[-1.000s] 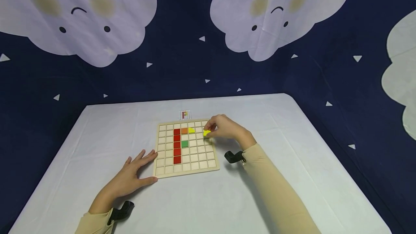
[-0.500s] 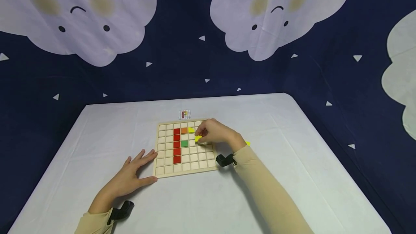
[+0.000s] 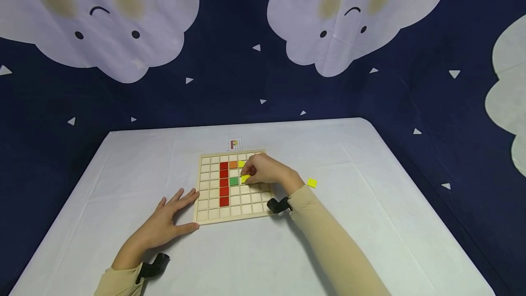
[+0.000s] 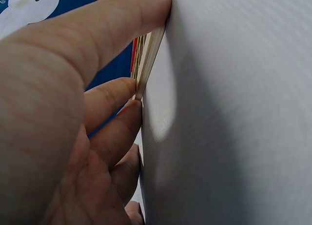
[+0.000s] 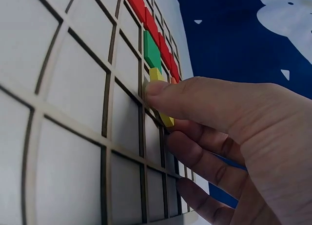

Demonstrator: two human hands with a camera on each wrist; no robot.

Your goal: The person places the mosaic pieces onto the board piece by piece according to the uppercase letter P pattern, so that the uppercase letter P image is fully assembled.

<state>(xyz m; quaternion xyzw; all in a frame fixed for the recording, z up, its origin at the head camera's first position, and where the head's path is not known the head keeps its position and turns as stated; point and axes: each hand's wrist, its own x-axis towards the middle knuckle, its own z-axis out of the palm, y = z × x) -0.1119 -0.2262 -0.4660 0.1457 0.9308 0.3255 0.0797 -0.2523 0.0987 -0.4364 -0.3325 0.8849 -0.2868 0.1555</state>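
My right hand [image 3: 269, 171] pinches a yellow tile [image 3: 245, 179] between thumb and fingers at the wooden grid board [image 3: 213, 216], just right of the green tile [image 3: 234, 181]. In the right wrist view the held yellow tile [image 5: 167, 119] is tilted beside the green one; whether it sits fully in its square I cannot tell. A column of red tiles [image 3: 223, 182] stands left of the green tile. Above are an orange tile [image 3: 233, 164] and another yellow tile [image 3: 241, 164], partly behind my fingers. My left hand [image 3: 162, 226], fingers spread, touches the board's left edge.
A loose yellow tile [image 3: 312, 182] lies on the white table [image 3: 230, 259] right of the board, near my right wrist. Behind the board lies a small printed grid card [image 3: 234, 144]. A dark blue cloth [image 3: 230, 99] with clouds hangs behind the table.
My right hand has carried the yellow tile leftward across the board to the square beside the green tile. The loose yellow tile has come into view. My left hand has stayed put.
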